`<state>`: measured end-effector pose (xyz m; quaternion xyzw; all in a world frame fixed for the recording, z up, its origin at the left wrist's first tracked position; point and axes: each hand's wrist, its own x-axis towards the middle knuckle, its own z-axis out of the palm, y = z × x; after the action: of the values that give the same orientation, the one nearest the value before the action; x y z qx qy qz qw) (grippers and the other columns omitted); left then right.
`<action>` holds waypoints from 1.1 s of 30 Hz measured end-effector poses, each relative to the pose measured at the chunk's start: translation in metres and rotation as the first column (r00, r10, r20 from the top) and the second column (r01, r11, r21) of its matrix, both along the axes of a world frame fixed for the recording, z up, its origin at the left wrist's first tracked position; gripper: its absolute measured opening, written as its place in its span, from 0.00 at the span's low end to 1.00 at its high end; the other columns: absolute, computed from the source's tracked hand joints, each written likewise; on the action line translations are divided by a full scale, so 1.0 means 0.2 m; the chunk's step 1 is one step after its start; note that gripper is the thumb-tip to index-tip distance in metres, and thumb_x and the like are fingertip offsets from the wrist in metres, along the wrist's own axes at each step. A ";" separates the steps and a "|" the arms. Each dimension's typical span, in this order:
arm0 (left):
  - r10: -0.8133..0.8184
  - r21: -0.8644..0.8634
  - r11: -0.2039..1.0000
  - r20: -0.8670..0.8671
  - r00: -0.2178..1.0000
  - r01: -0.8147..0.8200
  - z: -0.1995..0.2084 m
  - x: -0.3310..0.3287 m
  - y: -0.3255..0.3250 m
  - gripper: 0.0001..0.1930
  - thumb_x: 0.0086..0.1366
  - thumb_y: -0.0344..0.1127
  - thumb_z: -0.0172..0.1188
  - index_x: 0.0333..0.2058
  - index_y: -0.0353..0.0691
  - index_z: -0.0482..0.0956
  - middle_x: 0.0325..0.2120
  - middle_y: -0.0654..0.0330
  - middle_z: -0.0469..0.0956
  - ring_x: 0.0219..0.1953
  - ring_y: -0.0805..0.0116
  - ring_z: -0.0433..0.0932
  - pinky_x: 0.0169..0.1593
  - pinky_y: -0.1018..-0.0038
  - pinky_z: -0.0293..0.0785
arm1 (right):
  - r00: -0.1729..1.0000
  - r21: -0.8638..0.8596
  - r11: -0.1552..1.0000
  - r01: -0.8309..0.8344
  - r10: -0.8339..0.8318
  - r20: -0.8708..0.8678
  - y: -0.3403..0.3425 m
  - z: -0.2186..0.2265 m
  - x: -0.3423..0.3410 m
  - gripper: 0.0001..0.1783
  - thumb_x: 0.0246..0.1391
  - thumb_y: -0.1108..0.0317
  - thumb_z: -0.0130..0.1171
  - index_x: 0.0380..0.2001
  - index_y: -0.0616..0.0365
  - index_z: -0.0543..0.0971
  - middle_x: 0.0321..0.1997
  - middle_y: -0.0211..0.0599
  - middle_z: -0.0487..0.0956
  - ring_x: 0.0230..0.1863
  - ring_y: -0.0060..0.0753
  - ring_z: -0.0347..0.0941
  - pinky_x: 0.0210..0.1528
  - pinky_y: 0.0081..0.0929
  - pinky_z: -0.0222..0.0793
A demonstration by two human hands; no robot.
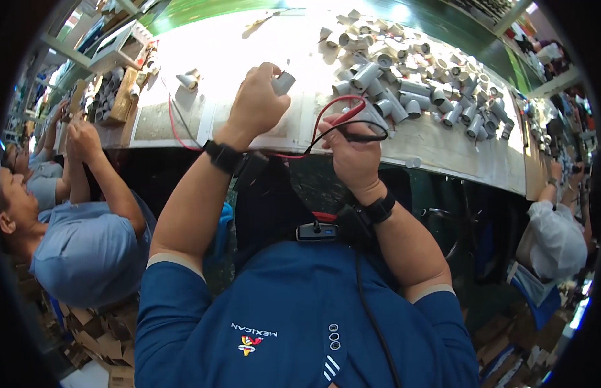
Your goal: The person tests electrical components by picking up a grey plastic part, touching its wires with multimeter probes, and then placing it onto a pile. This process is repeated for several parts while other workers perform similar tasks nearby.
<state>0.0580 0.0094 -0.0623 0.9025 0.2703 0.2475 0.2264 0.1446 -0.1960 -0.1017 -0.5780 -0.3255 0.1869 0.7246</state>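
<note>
Two hands over the tabletop. Left hand clenched on a white plastic cylinder. Right hand grasps red and black test probes.

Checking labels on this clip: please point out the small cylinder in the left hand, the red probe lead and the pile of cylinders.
cylinder [284, 82], head view, its side
red lead [339, 103], head view, top of its loop
pile [404, 77], head view, middle

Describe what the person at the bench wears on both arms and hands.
Both hands are bare, with no gloves. The left hand has a black band at the wrist, and the right hand has a black watch-like band. Short dark blue sleeves with pale cuffs end above the elbows; the forearms are uncovered.
</note>
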 end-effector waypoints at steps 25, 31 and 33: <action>0.566 -0.662 -0.475 0.274 0.778 0.579 -0.48 -0.56 -0.37 0.13 0.77 0.42 0.55 0.49 0.39 0.78 0.34 0.59 0.82 0.26 0.64 0.83 0.23 0.74 0.78 | 0.961 -0.273 0.927 -0.257 0.276 0.032 0.40 0.01 -0.17 0.10 0.64 0.72 0.67 0.43 0.68 0.85 0.36 0.37 0.88 0.35 0.21 0.84 0.35 0.18 0.78; 0.555 -0.668 -0.486 0.262 0.789 0.563 -0.50 -0.56 -0.37 0.13 0.77 0.42 0.55 0.48 0.39 0.78 0.33 0.59 0.81 0.26 0.64 0.83 0.23 0.74 0.78 | 0.944 -0.326 0.910 -0.256 0.308 0.120 0.39 0.01 -0.16 0.10 0.64 0.71 0.67 0.44 0.67 0.85 0.37 0.36 0.88 0.37 0.21 0.84 0.36 0.17 0.79; 0.550 -0.667 -0.492 0.261 0.794 0.560 -0.51 -0.56 -0.37 0.13 0.77 0.43 0.56 0.48 0.39 0.78 0.33 0.59 0.81 0.26 0.65 0.83 0.23 0.75 0.78 | 0.932 -0.353 0.898 -0.262 0.331 0.150 0.40 0.01 -0.16 0.10 0.65 0.72 0.66 0.45 0.67 0.85 0.38 0.36 0.89 0.38 0.20 0.84 0.37 0.17 0.79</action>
<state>-0.0539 -0.0642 -0.1635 0.0772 0.2402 0.1511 0.9558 0.1133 -0.1168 -0.0997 -0.6496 -0.4477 0.2861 0.5437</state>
